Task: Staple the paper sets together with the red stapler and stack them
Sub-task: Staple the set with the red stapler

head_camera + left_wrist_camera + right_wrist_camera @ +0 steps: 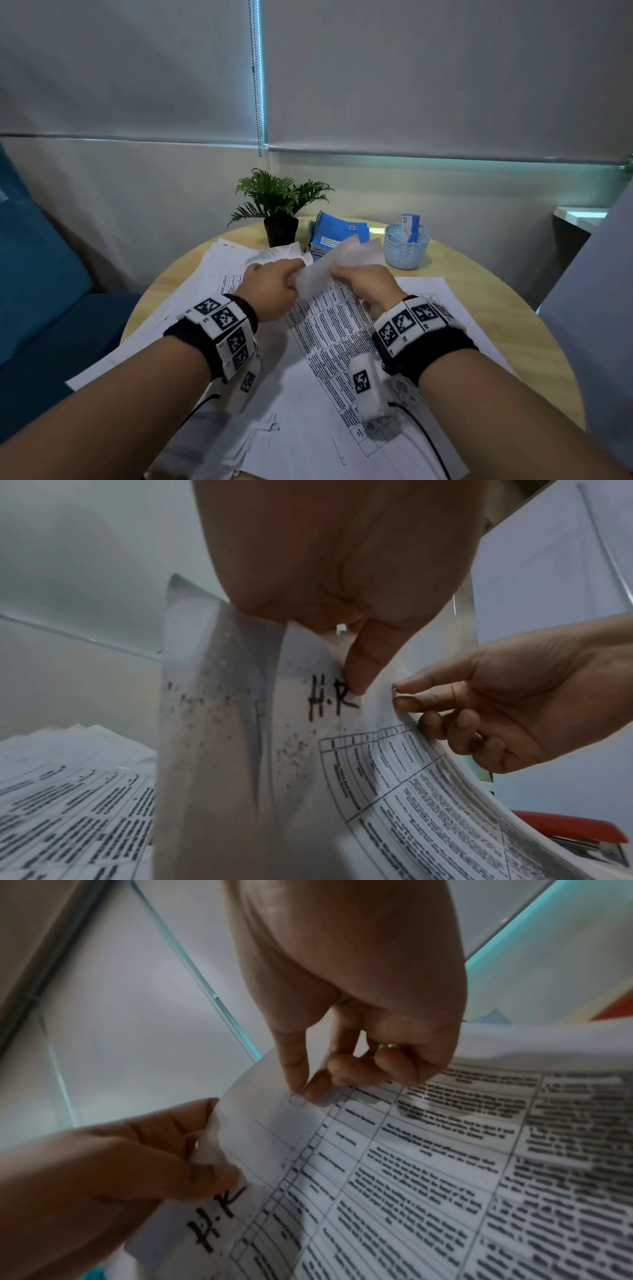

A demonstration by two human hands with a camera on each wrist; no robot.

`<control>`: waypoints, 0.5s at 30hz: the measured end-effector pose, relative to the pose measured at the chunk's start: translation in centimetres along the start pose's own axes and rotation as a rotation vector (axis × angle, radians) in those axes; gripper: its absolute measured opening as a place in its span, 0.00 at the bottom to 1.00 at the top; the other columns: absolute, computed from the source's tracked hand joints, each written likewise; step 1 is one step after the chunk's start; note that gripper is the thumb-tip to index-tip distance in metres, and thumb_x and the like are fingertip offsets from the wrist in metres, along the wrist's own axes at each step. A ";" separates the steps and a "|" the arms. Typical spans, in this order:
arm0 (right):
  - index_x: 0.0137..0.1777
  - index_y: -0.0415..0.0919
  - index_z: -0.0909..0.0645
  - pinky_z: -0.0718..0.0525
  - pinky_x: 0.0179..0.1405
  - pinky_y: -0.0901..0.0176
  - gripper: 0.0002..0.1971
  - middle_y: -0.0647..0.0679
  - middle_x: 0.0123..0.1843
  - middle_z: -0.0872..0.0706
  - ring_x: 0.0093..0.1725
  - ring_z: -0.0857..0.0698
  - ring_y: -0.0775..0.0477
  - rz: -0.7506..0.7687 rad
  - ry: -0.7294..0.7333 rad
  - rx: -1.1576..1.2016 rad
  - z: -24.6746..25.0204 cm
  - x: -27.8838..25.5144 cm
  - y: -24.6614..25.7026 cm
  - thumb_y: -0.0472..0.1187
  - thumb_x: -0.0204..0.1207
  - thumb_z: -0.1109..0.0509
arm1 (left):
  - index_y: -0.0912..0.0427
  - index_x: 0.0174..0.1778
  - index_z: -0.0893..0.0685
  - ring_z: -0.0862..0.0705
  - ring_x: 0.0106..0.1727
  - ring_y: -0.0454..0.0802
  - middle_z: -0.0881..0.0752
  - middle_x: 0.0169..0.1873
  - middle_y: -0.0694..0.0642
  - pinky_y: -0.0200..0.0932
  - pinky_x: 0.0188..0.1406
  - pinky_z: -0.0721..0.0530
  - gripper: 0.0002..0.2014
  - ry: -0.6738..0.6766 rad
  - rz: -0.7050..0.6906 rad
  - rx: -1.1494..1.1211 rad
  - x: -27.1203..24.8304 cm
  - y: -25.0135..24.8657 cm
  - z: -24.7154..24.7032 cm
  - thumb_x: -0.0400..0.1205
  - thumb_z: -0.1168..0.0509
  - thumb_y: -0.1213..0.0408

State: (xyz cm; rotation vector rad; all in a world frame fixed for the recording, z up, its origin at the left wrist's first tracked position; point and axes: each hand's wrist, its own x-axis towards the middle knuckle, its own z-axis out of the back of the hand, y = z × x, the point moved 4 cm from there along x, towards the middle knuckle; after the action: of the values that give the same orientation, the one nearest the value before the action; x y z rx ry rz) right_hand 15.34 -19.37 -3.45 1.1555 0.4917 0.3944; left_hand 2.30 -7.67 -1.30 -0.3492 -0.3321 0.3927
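A printed paper set with tables lies on the round table, its far corner lifted and curled. My left hand pinches that corner beside the handwritten "H.R", thumb on top. My right hand pinches the top edge of the same sheets just to the right, thumb and forefinger together. In the left wrist view the red stapler lies on the table behind the curled pages, low at the right. The head view does not show the stapler.
More printed sheets are spread under and left of the held set. At the back of the wooden table stand a potted plant, blue notebooks and a mesh basket. A blue sofa is on the left.
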 end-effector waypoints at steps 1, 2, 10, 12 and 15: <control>0.39 0.39 0.19 0.35 0.20 0.65 0.09 0.49 0.29 0.22 0.25 0.27 0.54 -0.007 -0.002 -0.002 0.0 0.0 -0.1 0.45 0.72 0.25 | 0.45 0.50 0.23 0.22 0.49 0.52 0.19 0.41 0.46 0.49 0.64 0.33 0.14 -0.004 -0.020 -0.001 0.0 0.0 -0.1 0.76 0.40 0.70; 0.40 0.40 0.19 0.35 0.20 0.66 0.09 0.49 0.30 0.22 0.25 0.27 0.54 -0.011 -0.002 0.010 0.0 0.1 -0.1 0.44 0.71 0.25 | 0.45 0.49 0.24 0.23 0.47 0.50 0.20 0.40 0.46 0.50 0.66 0.33 0.14 -0.006 -0.031 -0.006 0.1 0.1 -0.2 0.76 0.40 0.71; 0.29 0.39 0.23 0.27 0.33 0.58 0.11 0.45 0.29 0.23 0.32 0.23 0.45 0.087 -0.031 0.013 -0.9 0.3 0.3 0.40 0.71 0.30 | 0.47 0.61 0.24 0.22 0.59 0.47 0.17 0.51 0.45 0.52 0.78 0.48 0.14 0.045 0.049 -0.024 0.6 0.8 -0.2 0.81 0.42 0.53; 0.35 0.33 0.17 0.22 0.39 0.56 0.10 0.42 0.33 0.19 0.37 0.20 0.45 0.155 -0.051 -0.006 -1.1 0.2 0.2 0.40 0.72 0.30 | 0.46 0.59 0.23 0.20 0.55 0.48 0.17 0.48 0.45 0.56 0.76 0.43 0.15 0.028 0.109 0.001 1.1 0.7 -0.1 0.83 0.44 0.43; 0.44 0.33 0.15 0.20 0.41 0.61 0.08 0.46 0.39 0.15 0.40 0.19 0.50 0.288 -0.082 -0.088 -1.1 -0.1 0.3 0.39 0.76 0.31 | 0.47 0.57 0.21 0.19 0.54 0.51 0.14 0.46 0.48 0.57 0.71 0.34 0.15 -0.031 0.136 0.007 2.1 0.0 -0.2 0.83 0.44 0.43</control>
State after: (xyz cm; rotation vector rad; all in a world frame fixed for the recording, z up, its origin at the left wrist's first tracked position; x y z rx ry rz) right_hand 14.62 -18.45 -3.50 1.1551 0.2339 0.6089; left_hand 4.17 -6.79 -0.95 -0.3600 -0.3377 0.5328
